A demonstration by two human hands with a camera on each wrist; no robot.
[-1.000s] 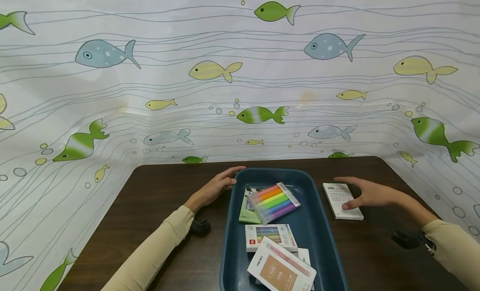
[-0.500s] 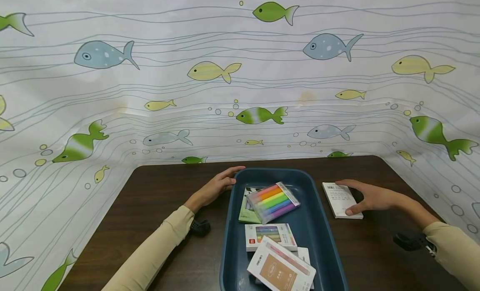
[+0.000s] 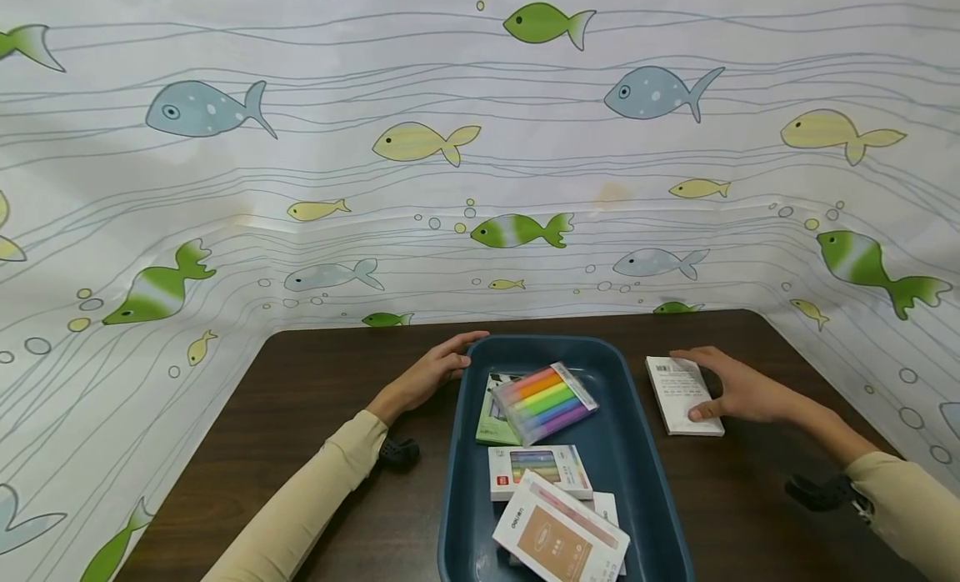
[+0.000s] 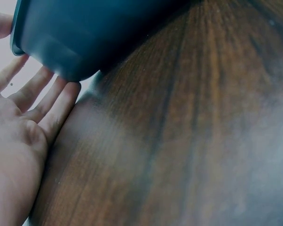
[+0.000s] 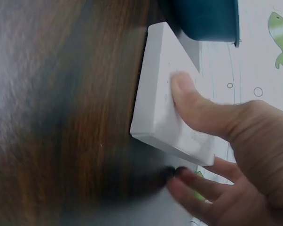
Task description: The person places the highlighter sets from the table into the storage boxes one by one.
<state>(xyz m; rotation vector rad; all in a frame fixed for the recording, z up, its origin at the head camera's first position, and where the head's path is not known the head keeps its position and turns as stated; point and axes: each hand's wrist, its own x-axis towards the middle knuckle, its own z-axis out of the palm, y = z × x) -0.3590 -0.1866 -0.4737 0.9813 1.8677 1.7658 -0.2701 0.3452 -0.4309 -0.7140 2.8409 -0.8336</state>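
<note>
My right hand (image 3: 738, 390) grips a small white box (image 3: 678, 394) with printed text, to the right of the tray. In the right wrist view its thumb presses on the face of the white box (image 5: 167, 103), and the other fingers reach around the far side. My left hand (image 3: 426, 380) rests at the far left corner of a dark blue plastic tray (image 3: 667, 499). Seen from the left wrist, the fingers of the left hand (image 4: 24, 127) lie straight against the outer wall of the tray (image 4: 85, 37), thumb at its rim.
Inside the tray lie a clear pack of rainbow highlighters (image 3: 546, 403), a green box (image 3: 495, 428) partly under it, a white box with a pen window (image 3: 517, 486), and a white-and-brown box (image 3: 562, 536) overlapping more boxes. Fish-patterned sheeting (image 3: 420, 232) stands behind the dark wooden table (image 3: 300, 407).
The right hand has closed in on the white box, whose far end has risen a little. The left hand and tray stay where they were.
</note>
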